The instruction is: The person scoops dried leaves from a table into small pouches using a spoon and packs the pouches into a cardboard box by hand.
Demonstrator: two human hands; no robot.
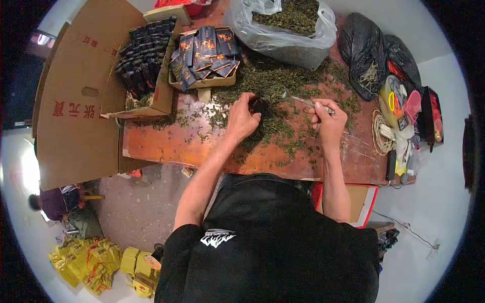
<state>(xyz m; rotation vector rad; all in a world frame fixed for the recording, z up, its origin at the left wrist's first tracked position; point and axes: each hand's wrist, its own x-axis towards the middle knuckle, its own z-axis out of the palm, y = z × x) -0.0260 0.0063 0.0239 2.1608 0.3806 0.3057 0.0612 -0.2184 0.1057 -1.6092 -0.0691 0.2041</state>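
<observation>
My left hand [243, 117] is closed around a small black packet [259, 105], dark like those in the boxes; its opening is hard to make out. To the right, my right hand [328, 120] pinches the handle of a metal spoon [301, 100], its bowl pointing left toward the packet. Under and around both hands, loose dried tea leaves [275, 123] lie scattered over the reddish table [161, 144]. A small open carton [222, 82] heaped with black and orange packets [207, 43] stands just beyond my left hand.
Behind the leaves sits a clear plastic bag [298, 50] of tea. At left, a tall cardboard box [76, 101] adjoins a carton [161, 96] of stacked black packets [146, 55]. Black bags [361, 53] and coiled string [382, 132] are at right. Another person [60, 202] is at lower left.
</observation>
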